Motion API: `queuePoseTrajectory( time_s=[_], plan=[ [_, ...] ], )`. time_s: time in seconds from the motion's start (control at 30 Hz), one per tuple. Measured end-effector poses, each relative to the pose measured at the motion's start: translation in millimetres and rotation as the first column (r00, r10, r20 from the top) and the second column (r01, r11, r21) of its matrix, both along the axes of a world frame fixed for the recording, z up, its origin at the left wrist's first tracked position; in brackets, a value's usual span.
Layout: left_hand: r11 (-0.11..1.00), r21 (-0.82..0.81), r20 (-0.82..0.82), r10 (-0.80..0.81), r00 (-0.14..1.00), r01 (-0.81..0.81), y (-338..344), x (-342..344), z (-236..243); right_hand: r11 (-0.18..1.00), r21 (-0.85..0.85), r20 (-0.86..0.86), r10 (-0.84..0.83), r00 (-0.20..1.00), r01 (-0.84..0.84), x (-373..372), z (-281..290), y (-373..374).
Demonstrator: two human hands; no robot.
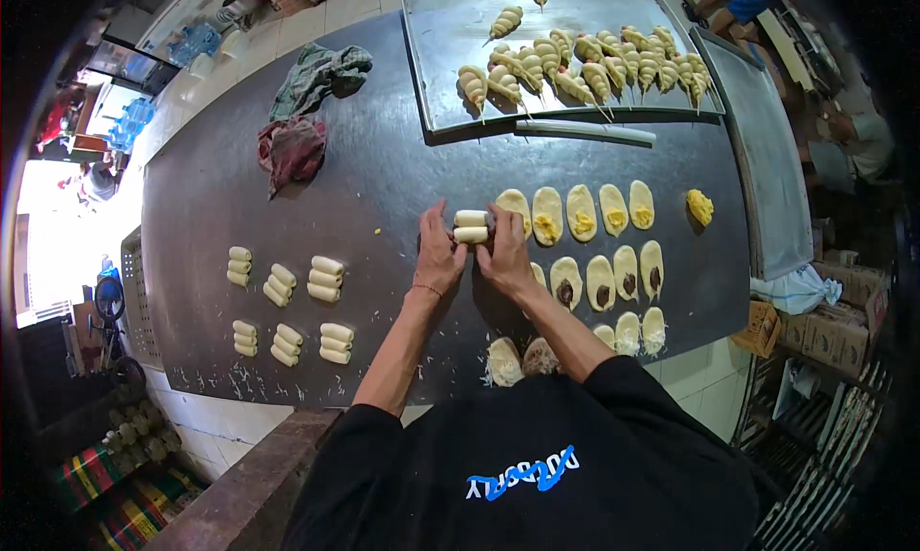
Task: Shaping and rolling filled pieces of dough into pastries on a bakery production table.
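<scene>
Between my two hands lie two pale dough rolls point(471, 226), side by side on the dark metal table. My left hand point(440, 249) curls round their left ends, and my right hand point(507, 249) closes on their right ends. To the right are rows of flat dough ovals: some carry yellow filling point(582, 224), others dark brown filling point(599, 295), and the nearest ones bear white shreds point(628, 335). My right forearm crosses above part of these rows. Several groups of rolled dough point(326, 278) sit to the left.
A metal tray point(460, 14) of spiral-wrapped dough pieces point(549, 57) stands at the far side, with a pale rod point(585, 132) before it. Green cloth point(316, 81) and red cloth point(291, 153) lie far left. A yellow filling lump point(700, 207) sits right, near another tray point(762, 158).
</scene>
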State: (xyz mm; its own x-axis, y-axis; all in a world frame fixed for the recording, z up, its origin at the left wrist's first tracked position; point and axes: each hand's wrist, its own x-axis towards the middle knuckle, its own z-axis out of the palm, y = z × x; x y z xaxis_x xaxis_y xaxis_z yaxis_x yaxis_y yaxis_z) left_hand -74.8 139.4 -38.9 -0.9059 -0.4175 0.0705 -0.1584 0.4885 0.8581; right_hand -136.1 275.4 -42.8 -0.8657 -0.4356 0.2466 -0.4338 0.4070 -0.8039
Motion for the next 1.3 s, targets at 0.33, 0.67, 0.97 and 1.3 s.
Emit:
queuePoseTrajectory(
  time_s=[0.33, 0.67, 0.97, 1.3],
  plan=[
    [0.905, -0.112, 0.160, -0.390, 0.907, 0.409, -11, 20, 23, 0.945, 0.117, 0.137, 0.290, 0.947, -0.306, -2, 14, 27],
    [0.826, -0.554, 0.139, -0.034, 0.990, 0.106, 75, 136, -2, 0.813, 0.581, -0.104, 0.027, 0.994, 0.039, 91, 42, 119],
    [0.892, -0.430, 0.346, 0.301, 0.889, -0.135, 82, 94, 15, 0.775, 0.630, -0.059, -0.018, 0.998, 0.051, 78, 40, 93],
    [0.919, -0.271, -0.081, -0.318, 0.945, 0.286, 111, 195, 2, 0.895, 0.381, -0.130, 0.302, 0.944, -0.234, 167, 38, 165]
  ],
)
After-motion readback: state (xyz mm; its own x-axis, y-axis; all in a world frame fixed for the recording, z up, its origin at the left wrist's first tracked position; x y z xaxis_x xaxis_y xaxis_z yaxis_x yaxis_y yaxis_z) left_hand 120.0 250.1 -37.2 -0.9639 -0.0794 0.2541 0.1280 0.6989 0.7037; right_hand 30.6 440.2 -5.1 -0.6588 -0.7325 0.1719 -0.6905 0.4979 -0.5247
